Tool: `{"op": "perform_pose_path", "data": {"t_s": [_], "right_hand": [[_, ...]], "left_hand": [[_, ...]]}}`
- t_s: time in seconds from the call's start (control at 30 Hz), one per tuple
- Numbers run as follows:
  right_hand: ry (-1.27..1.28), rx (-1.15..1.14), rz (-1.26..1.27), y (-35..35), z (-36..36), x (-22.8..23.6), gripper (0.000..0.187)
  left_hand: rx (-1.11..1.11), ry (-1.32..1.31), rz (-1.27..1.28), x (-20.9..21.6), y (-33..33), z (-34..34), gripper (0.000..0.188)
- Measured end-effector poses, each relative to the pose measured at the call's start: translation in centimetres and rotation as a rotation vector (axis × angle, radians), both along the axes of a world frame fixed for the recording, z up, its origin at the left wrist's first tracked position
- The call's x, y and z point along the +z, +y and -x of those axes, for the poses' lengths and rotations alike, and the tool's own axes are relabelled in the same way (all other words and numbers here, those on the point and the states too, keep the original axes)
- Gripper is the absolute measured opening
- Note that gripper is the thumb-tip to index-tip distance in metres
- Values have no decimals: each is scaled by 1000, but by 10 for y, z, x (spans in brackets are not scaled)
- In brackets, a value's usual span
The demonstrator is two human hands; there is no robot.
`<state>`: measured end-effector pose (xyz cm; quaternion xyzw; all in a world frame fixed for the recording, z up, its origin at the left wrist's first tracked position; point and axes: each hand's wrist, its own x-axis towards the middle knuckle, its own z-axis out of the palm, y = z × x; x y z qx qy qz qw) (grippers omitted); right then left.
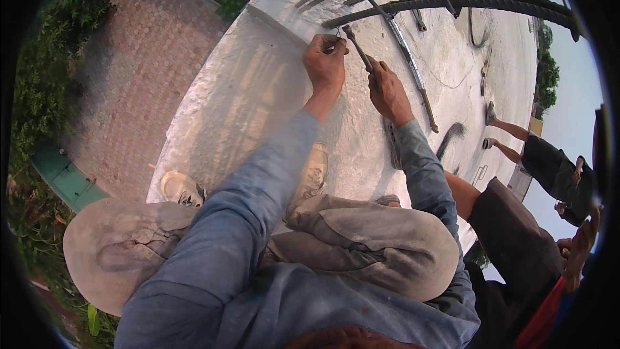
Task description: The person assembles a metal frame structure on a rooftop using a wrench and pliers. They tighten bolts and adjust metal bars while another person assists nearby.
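My left hand (325,68) is closed in a pinch on a thin dark wire (338,31), whose bent end sticks up above the fingers. Just to its right, my right hand (390,92) grips a slim dark metal hand tool (359,48); its small head is near the wire, and I cannot make out its exact kind. Beyond both hands, the end of a ribbed steel bar (387,13) lies close to the wire and the tool head. Several more such bars run to the upper right, crossed by thinner bars.
I squat on a pale rough slab (258,77); its left edge drops to a paved yard (148,71) with greenery. A long thin bar (413,68) lies right of my hands. One person (510,220) is close on my right, another (549,161) farther off.
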<state>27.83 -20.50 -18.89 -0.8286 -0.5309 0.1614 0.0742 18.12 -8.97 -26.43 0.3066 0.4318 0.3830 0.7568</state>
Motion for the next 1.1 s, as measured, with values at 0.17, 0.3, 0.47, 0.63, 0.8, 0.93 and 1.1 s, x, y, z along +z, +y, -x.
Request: {"op": "perform_pose_path", "data": {"t_s": [0.17, 0.3, 0.47, 0.63, 0.8, 0.93, 1.1], "right_hand": [[-89, 54, 45, 4, -6, 2, 54], [-177, 120, 20, 5, -7, 6, 55], [-283, 111, 92, 5, -3, 10, 51], [-312, 156, 91, 6, 0, 10, 38], [58, 93, 53, 10, -4, 12, 25], [866, -291, 158, 9, -7, 13, 30], [1840, -700, 54, -1, 5, 0, 29]], "left_hand": [[-56, 99, -122, 1, -3, 6, 7], [-82, 156, -150, 3, -3, 8, 7], [-70, 165, -199, 1, -7, 9, 8], [-78, 218, -240, 1, -7, 9, 10], [-101, 140, -171, 4, -9, 13, 18], [-141, 159, -178, 12, -16, 23, 36], [-446, -346, 286, 23, -2, 22, 46]]}}
